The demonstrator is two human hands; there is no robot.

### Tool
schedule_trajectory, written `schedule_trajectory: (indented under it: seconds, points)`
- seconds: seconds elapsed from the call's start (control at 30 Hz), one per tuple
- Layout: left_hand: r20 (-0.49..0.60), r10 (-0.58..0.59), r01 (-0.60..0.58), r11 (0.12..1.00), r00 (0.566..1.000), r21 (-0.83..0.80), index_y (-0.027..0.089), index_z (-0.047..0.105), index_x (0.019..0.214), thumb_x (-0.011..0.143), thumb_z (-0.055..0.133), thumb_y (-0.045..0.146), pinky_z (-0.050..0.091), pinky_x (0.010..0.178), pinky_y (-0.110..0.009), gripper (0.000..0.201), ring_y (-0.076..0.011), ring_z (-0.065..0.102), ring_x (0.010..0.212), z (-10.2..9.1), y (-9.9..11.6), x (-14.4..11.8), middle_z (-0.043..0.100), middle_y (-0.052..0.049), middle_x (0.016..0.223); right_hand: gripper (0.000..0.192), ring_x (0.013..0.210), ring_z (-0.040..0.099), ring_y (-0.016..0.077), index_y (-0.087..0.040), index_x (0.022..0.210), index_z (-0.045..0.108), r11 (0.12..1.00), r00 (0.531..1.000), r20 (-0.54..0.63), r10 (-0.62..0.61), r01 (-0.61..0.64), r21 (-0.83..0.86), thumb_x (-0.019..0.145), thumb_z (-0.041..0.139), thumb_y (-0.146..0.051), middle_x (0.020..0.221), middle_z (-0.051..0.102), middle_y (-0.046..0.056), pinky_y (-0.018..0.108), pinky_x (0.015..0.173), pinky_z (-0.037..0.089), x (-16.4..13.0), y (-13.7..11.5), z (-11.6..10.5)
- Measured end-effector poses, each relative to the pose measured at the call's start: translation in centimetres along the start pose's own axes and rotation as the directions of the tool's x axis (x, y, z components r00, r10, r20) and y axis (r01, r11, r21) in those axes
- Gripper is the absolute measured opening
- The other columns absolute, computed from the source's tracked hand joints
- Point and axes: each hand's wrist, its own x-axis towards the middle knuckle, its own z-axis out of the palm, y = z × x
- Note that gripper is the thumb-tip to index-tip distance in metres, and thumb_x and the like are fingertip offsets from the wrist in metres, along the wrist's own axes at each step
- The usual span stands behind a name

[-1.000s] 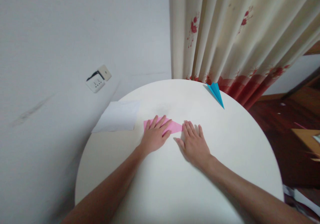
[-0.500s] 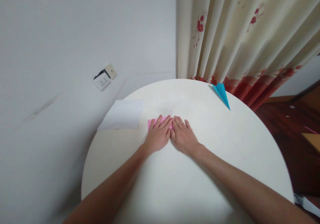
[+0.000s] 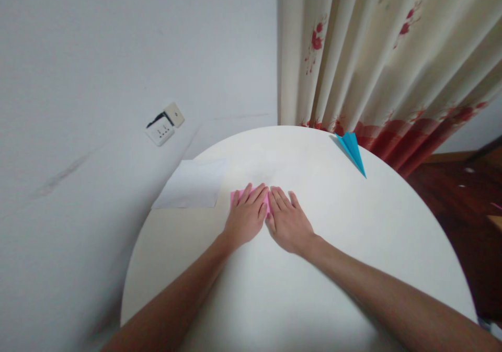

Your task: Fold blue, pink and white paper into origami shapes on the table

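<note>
White round table beside a pale wall with a socket; a patterned curtain hangs beyond. The pink paper lies near the middle of the tabletop, largely covered by the hands. The left hand rests flat on it, fingers extended; the right hand, likewise flat and grasping nothing, lies just beside the left. A white sheet lies to the left, a blue paper plane at the far right edge.
</note>
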Motion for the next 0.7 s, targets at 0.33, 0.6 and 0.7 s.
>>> schedule_trajectory:
  seconds: [0.33,0.6,0.7]
  points:
    - [-0.006,-0.069,0.069,0.997,0.998,0.022,0.027,0.033,0.154,0.100,0.036,0.041,0.021,0.120,-0.059,0.056,-0.0314,0.020,0.151,0.46,-0.17,0.20,0.030,0.000,0.162,0.060,0.152,0.014,0.0236,-0.004,0.155,0.028,1.000,1.000,-0.008,0.001,-0.001,0.025,0.105,0.019,-0.036,0.162,0.023,0.014,0.049,0.123,0.009,0.14,0.25,0.23]
    - [0.017,-0.006,0.006,1.000,1.000,0.029,0.030,0.035,0.153,0.101,0.033,0.038,0.020,0.118,-0.063,0.052,-0.0319,0.019,0.151,0.18,-0.10,0.00,0.029,0.002,0.162,0.059,0.152,0.016,0.0224,-0.006,0.156,0.026,0.999,1.000,-0.018,0.024,-0.023,0.037,0.105,0.018,-0.034,0.162,0.024,0.012,0.049,0.124,0.009,0.25,0.18,0.38]
    - [0.026,0.005,-0.006,1.000,1.000,0.016,0.029,0.033,0.154,0.101,0.034,0.037,0.019,0.119,-0.062,0.053,-0.0308,0.018,0.152,0.07,-0.05,-0.04,0.030,0.001,0.162,0.058,0.152,0.016,0.0229,-0.006,0.156,0.026,0.999,0.999,-0.010,0.043,-0.043,0.028,0.105,0.018,-0.034,0.162,0.023,0.012,0.049,0.123,0.009,0.35,0.39,0.41]
